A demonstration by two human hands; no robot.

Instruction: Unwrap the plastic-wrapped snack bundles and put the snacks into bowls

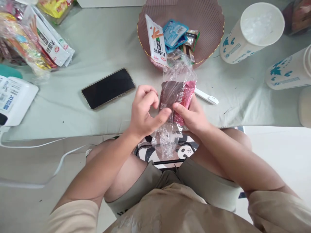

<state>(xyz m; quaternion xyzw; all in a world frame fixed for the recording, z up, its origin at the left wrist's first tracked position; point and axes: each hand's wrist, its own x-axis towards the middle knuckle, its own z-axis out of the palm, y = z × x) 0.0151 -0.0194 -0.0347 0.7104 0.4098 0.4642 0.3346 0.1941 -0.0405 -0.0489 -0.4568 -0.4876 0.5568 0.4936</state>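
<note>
My right hand (pixel 191 118) grips a dark red snack packet (pixel 176 97) wrapped in crinkled clear plastic (pixel 167 139), held above the table's front edge. My left hand (pixel 144 111) has its fingers curled, and its thumb presses the packet's left side. Loose clear plastic sticks out above and below the packet. Just behind it stands a pink ribbed bowl (pixel 209 35) holding several small snack packets (pixel 170 37).
A black phone (pixel 108 88) lies on the pale green cloth to the left. Snack bags (pixel 34 35) are piled at the far left. Two white paper cups (pixel 252 32) lie at the right. A white pen-like stick (pixel 206 96) lies beside my right hand. White cables trail at the lower left.
</note>
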